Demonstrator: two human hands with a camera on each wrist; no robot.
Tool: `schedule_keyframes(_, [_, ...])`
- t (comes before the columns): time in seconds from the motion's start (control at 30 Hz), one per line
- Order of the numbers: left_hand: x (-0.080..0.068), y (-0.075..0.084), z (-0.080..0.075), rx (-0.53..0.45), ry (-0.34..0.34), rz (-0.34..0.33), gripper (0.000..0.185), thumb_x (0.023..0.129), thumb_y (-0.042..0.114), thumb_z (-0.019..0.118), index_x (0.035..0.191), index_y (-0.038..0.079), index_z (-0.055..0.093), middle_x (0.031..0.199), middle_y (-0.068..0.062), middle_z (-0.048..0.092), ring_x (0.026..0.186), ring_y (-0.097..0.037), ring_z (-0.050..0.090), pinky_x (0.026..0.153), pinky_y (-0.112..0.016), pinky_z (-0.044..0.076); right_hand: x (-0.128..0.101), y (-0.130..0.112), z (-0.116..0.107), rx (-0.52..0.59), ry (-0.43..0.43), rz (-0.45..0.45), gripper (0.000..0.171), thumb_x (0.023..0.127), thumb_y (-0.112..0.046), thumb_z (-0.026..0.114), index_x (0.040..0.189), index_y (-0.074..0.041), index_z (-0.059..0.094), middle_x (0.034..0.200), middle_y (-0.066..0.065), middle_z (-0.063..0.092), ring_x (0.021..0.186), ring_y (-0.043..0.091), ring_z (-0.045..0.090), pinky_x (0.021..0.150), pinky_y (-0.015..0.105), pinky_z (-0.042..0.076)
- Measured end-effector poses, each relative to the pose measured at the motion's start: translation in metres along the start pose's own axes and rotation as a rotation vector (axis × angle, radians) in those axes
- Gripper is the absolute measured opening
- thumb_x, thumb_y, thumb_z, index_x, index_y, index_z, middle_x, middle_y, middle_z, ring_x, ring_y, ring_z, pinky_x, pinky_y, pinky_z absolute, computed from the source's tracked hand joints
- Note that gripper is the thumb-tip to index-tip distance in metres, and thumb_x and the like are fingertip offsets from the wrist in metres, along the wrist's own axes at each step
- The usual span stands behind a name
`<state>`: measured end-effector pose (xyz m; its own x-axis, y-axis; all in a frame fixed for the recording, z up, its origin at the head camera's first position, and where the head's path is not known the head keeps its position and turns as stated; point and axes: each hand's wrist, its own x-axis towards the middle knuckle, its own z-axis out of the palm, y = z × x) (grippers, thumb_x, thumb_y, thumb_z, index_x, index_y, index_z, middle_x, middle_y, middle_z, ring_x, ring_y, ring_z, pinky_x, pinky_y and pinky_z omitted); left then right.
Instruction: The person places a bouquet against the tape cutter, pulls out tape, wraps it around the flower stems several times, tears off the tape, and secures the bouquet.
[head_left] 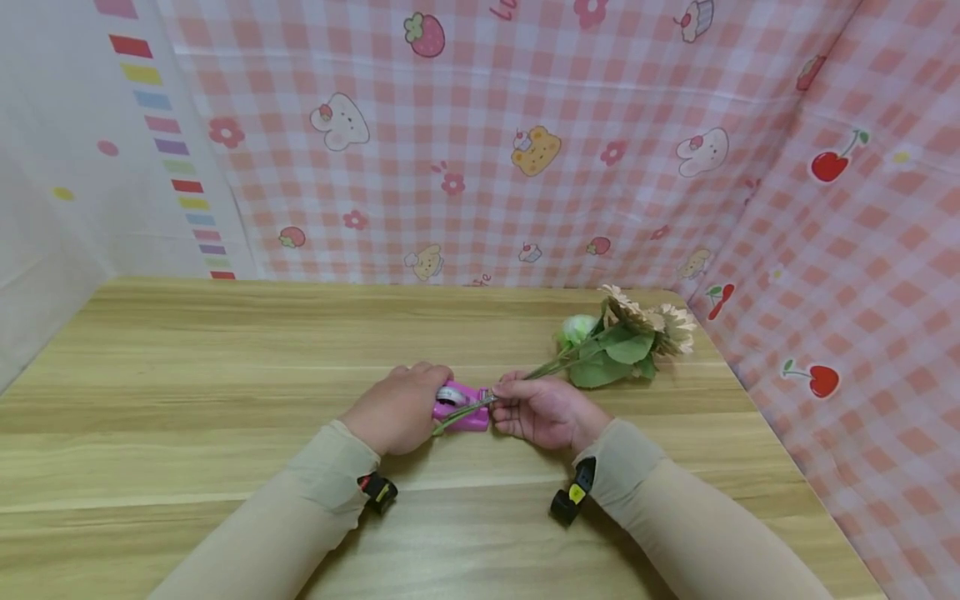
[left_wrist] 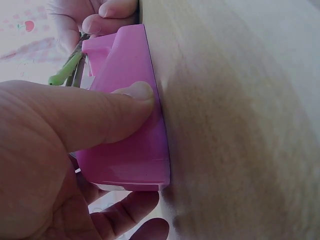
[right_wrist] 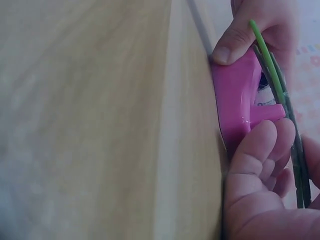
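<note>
A pink tape dispenser (head_left: 467, 414) with a roll of tape (head_left: 450, 394) sits on the wooden table (head_left: 187, 400). My left hand (head_left: 408, 404) grips it, thumb (left_wrist: 100, 112) pressed on one side of the dispenser (left_wrist: 125, 150) and fingers on the other. My right hand (head_left: 525, 408) holds the green stems (head_left: 551, 364) of a bunch of artificial flowers (head_left: 626, 333). The stem ends (right_wrist: 267, 55) lie across the top of the dispenser (right_wrist: 235, 105). The flower heads rest on the table to the right.
Pink checked cloth (head_left: 525, 150) hangs behind the table and along its right side, close to the flowers. A white sheet with coloured stripes (head_left: 67, 167) covers the left wall. Bare tabletop stretches to the left and toward me.
</note>
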<state>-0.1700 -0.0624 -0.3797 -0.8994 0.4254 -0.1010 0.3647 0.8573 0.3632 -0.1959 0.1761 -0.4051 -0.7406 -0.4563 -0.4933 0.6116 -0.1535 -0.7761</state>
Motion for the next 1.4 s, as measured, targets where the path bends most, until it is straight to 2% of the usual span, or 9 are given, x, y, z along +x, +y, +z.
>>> schedule_keyframes(0.47, [0.000,-0.001,0.000,0.005,0.002,0.004,0.053,0.094,0.009,0.071,0.145,0.013,0.056,0.141,-0.007,0.063,0.121,-0.032,0.061,0.108,-0.047,0.053,0.001,0.002,0.000,0.001,0.004,-0.010,0.025,0.107,-0.007,0.052,0.084,-0.014,0.058,0.078,0.002,0.071,0.068,0.012,0.069,0.070,0.026,0.062])
schedule_keyframes(0.7, [-0.001,0.000,-0.001,-0.001,0.002,0.010,0.051,0.095,0.010,0.071,0.144,0.013,0.056,0.141,-0.008,0.063,0.122,-0.033,0.061,0.109,-0.047,0.052,0.000,0.002,0.001,-0.018,0.028,-0.003,0.026,0.108,-0.008,0.052,0.088,-0.011,0.068,0.078,0.002,0.072,0.070,0.011,0.069,0.073,0.026,0.062])
schedule_keyframes(0.83, [-0.001,0.000,-0.001,0.000,0.000,0.011,0.052,0.095,0.011,0.072,0.145,0.012,0.056,0.141,-0.008,0.063,0.122,-0.032,0.061,0.109,-0.047,0.053,-0.001,0.002,0.002,-0.024,0.061,-0.013,0.027,0.108,-0.008,0.054,0.088,-0.009,0.073,0.077,0.002,0.071,0.069,0.009,0.068,0.074,0.023,0.062])
schedule_keyframes(1.03, [0.000,0.000,-0.001,0.008,-0.005,0.003,0.054,0.095,0.012,0.072,0.146,0.013,0.055,0.141,-0.008,0.063,0.122,-0.032,0.061,0.110,-0.048,0.053,-0.005,0.000,0.009,-0.051,0.150,-0.075,0.026,0.105,-0.004,0.057,0.085,-0.009,0.073,0.078,0.001,0.073,0.072,0.009,0.069,0.075,0.022,0.061])
schedule_keyframes(1.27, [0.000,0.000,0.000,0.005,-0.002,-0.001,0.051,0.095,0.011,0.072,0.143,0.014,0.057,0.140,-0.006,0.063,0.121,-0.031,0.061,0.109,-0.047,0.053,-0.010,0.000,0.022,-0.035,0.223,-0.159,0.022,0.102,0.002,0.058,0.083,-0.009,0.061,0.079,0.002,0.075,0.075,0.011,0.070,0.079,0.024,0.062])
schedule_keyframes(1.4, [0.000,0.000,0.000,0.005,-0.001,-0.005,0.052,0.094,0.012,0.073,0.143,0.015,0.057,0.140,-0.006,0.063,0.120,-0.031,0.061,0.108,-0.047,0.053,-0.013,0.000,0.029,-0.019,0.256,-0.177,0.018,0.101,0.004,0.056,0.089,-0.008,0.053,0.079,0.002,0.071,0.075,0.011,0.068,0.078,0.024,0.062])
